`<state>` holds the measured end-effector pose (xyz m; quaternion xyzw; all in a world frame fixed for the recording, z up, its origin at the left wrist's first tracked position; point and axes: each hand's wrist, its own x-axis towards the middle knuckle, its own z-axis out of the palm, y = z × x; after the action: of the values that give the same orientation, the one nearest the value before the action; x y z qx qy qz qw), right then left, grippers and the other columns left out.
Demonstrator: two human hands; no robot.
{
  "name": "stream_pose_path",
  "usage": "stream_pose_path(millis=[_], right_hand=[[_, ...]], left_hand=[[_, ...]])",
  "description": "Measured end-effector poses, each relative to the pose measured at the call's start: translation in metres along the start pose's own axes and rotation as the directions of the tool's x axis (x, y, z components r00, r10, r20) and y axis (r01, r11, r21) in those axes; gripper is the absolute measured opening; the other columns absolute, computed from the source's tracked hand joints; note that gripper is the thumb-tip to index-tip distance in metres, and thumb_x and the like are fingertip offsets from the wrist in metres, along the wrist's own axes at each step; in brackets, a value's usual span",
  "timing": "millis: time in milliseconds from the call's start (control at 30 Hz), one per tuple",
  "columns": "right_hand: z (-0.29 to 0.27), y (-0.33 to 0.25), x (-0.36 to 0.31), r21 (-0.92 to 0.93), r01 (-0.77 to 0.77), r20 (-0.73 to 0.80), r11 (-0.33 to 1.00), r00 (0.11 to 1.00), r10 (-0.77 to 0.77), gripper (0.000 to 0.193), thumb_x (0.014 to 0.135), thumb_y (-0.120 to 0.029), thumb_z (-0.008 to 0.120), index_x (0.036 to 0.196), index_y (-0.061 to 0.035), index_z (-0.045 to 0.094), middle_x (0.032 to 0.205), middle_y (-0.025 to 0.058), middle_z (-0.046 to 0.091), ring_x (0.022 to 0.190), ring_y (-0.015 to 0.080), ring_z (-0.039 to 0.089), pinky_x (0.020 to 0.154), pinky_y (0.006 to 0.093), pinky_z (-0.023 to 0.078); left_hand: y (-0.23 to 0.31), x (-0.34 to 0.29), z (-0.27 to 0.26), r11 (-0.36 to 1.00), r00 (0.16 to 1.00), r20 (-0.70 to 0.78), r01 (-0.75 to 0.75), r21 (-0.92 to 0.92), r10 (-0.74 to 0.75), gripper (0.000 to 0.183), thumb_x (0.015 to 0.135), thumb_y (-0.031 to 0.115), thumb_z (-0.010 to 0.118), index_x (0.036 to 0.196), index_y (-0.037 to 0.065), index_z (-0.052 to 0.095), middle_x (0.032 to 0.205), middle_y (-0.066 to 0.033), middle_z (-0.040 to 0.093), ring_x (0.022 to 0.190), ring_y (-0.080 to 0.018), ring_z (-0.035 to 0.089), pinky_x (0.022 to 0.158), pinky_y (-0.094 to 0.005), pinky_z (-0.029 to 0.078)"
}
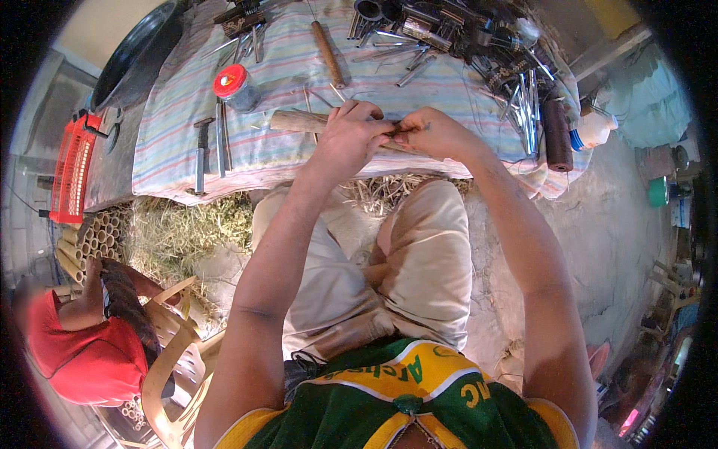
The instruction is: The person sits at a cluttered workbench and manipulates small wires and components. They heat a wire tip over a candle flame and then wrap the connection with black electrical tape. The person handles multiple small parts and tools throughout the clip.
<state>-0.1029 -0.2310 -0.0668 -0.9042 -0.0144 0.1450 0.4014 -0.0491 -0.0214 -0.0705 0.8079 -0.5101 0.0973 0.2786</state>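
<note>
Both my hands meet over the near part of a striped cloth [292, 161] spread on a table. The fingers of my left hand [350, 133] are closed at a small dark piece, too hidden to name. From the right, my right hand [432, 133] pinches at the same spot, its fingertips almost touching the left ones. A pale wooden piece [293, 121] lies beneath my left hand and sticks out to its left. Thin sticks lie just beyond it. Farther left are a hammer [200, 159], slim metal rods [221, 138] and a clear jar with a red lid [232, 81].
A round wooden rod [327, 54] lies beyond my hands. Metal tubes [527, 112] and dark parts heap up at the far right, near a brown cylinder [557, 136] and white bottle [594, 130]. A red crate [73, 172], bamboo tubes [101, 236] and a red-shirted person [97, 355] are left.
</note>
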Motion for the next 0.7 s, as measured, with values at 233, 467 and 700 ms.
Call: stream_pose_path(millis=[233,467,700], right_hand=[[0.005,0.01,0.006,0.042,-0.037,-0.007,0.998,0.999,0.037,0.018,0.089,-0.014,0.066,0.093,0.0036,0.069,0.074,0.0017,0.064,0.07,0.008,0.051,0.063,0.0266,0.042],[0.003,0.015,-0.011,0.126,0.109,-0.239,0.986,0.968,-0.077,0.023,0.081,-0.02,0.068,0.095,-0.0025,0.072,0.087,0.0165,0.07,0.079,0.0251,0.067,0.076,0.0365,0.052],[0.012,0.027,-0.019,0.149,0.102,-0.308,0.984,0.95,-0.051,0.024,0.077,-0.012,0.067,0.099,-0.0033,0.072,0.093,0.0155,0.071,0.084,0.0275,0.068,0.079,0.0366,0.052]], left_hand=[[-0.009,0.002,0.012,0.997,0.999,-0.025,-0.047,-0.06,0.046,0.015,0.08,0.013,0.07,0.094,0.011,0.072,0.106,-0.0088,0.062,0.105,-0.0306,0.056,0.092,-0.0434,0.043],[-0.007,0.004,0.015,0.998,0.998,-0.016,-0.062,-0.017,0.062,0.012,0.08,0.014,0.069,0.091,0.009,0.07,0.101,-0.0095,0.061,0.101,-0.031,0.056,0.088,-0.0434,0.046],[-0.002,0.011,0.01,0.98,0.991,0.091,-0.109,0.166,0.095,0.014,0.081,0.015,0.066,0.093,0.009,0.07,0.095,-0.0091,0.059,0.099,-0.0302,0.056,0.088,-0.0425,0.047]])
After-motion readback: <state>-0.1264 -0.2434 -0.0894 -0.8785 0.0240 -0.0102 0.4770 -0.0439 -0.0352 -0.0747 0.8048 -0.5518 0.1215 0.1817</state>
